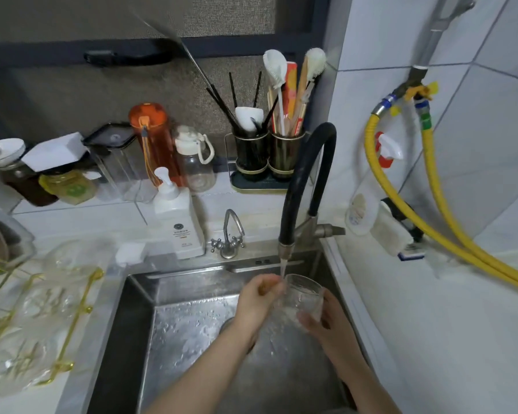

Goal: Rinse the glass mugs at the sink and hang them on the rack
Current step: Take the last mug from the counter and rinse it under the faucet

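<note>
A clear glass mug (304, 294) is tilted under the black faucet (304, 186), and a thin stream of water runs onto its rim. My right hand (326, 321) grips the mug from below and the right side. My left hand (259, 297) has its fingers curled at the mug's left rim, under the water. Both hands are over the steel sink (138, 324). The gold wire rack (72, 321) stands on the counter to the left, with several clear glass mugs (47, 300) on it, blurred.
Behind the sink stand a white pump bottle (178, 222), a small second tap (229, 234), an orange bottle (154, 141) and a utensil holder (269, 153). Yellow hoses (431, 210) run along the tiled wall on the right. A sponge (396, 234) lies on the right ledge.
</note>
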Demonstrator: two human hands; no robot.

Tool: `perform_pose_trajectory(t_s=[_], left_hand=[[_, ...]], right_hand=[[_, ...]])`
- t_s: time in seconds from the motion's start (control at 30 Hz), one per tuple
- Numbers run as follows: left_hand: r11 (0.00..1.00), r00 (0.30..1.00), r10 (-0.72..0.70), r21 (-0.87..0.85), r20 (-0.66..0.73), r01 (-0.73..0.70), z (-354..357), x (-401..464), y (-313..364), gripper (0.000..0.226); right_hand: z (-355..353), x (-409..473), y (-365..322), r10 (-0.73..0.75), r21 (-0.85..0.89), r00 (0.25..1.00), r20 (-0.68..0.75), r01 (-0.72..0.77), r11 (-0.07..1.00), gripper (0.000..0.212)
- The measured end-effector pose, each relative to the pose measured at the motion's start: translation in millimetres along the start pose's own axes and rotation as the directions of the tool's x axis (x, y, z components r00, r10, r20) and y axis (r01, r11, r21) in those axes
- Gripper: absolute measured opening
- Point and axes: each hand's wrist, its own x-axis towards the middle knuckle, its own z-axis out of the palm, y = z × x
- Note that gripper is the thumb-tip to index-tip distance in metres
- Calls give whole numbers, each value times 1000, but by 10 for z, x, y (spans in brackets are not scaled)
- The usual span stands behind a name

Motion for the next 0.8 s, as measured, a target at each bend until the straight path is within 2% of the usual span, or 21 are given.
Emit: perform_pose_trajectory(t_s=[0.1,0.17,0.33,0.47,0.53,0.63,0.73,0.8], left_hand=[[997,997,-77,-15,-10,76,-140,7,-39,5],[990,992,-127,-60,-10,126,-168,52,25,7],[989,992,-128,-75,9,129,-140,-52,52,9],[982,989,-137,-140,-45,130,-436,-89,-6,6],[984,990,-118,-142,-83,105,-479,-9,33,6],[985,994,-94,-148,-57,84,-318,21,90,6],[983,991,-124,-140,-44,117,-307,-32,8,6],[978,988,-147,-159,-56,137,-419,-52,-41,7]], right_hand=[[35,143,-117,-72,-123,996,59,78,989,55],[22,279,-186,-103,-150,989,108,118,982,56],[-7,211,-80,-99,-59,994,46,101,993,53],[243,182,-61,-173,-58,978,118,180,982,67],[277,307,-108,-171,-49,976,133,179,983,64],[152,405,-171,-205,-69,972,112,213,975,55],[128,344,-137,-228,-101,969,101,238,966,48],[219,319,-100,-223,-110,965,135,239,965,51]])
